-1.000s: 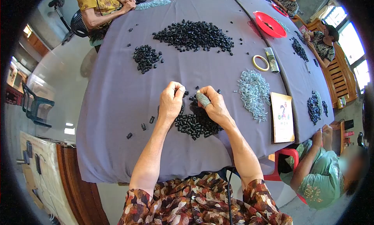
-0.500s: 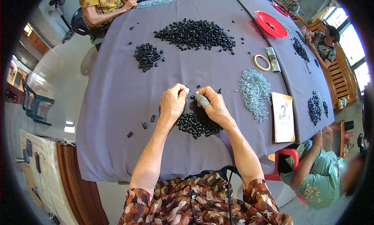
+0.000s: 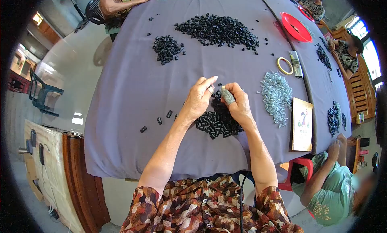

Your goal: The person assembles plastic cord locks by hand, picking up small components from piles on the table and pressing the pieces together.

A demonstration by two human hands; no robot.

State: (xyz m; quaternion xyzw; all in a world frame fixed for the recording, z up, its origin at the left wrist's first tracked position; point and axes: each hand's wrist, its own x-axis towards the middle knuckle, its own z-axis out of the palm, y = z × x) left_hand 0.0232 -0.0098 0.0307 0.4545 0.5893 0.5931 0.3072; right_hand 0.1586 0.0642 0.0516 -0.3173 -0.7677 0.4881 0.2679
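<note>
From my end of the feed, I can't see what sits between the fingertips: the knuckles and curled fingers cover it. The right hand [image 3: 238,100] and its wrist also hide part of the near black pile [image 3: 215,124], and the left forearm covers some of the grey cloth [image 3: 125,96]. Far beyond the left hand [image 3: 198,98], a person in yellow [image 3: 121,3] is cut off by the top edge, and I can't make out what fills the red bowl [image 3: 303,34] beyond the right hand.

Around the hands I see a large black pile [image 3: 217,30] straight ahead and a smaller black pile [image 3: 166,49] ahead and left. A few loose black pieces [image 3: 159,121] lie just left of the left forearm. To the right of the right hand is a heap of clear pieces [image 3: 276,94], with a booklet [image 3: 302,126] past it and a tape roll [image 3: 279,66] farther ahead. The near black pile lies below and between the hands; nothing on the cloth blocks the way from there to the clear heap except the right hand itself.

The left hand has its index finger stretched forward, thumb tucked beneath; I can't tell whether it holds anything. The right hand is narrow, fingers folded in against a digit in a grey wrap [image 3: 227,97]; its grip I can't confirm either.
</note>
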